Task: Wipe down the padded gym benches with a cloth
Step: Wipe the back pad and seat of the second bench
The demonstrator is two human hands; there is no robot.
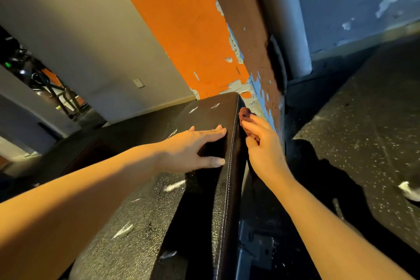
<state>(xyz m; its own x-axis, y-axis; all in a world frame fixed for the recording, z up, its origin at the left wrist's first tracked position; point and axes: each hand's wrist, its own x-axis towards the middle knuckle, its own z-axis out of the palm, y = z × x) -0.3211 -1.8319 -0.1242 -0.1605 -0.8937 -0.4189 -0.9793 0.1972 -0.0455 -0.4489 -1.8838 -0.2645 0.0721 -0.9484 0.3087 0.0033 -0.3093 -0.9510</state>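
Wall (177, 18) w/ orange stripe and peeling paint stands behind a black padded bench (218, 188), which runs up mid-frame over speckled rubber floor (363, 120). Left hand (193, 150) lies flat on bench top, fingers spread. Right hand (261, 145) grips a dark reddish cloth (246, 116) against the bench's right side.

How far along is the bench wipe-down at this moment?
Done: nothing certain; the bench pad's top shows white scuffs, and no wiped patch is tellable. In hand: the right hand presses a dark reddish cloth against the pad's right side near the far end, while the left hand lies flat on top. Left: other benches are out of view.
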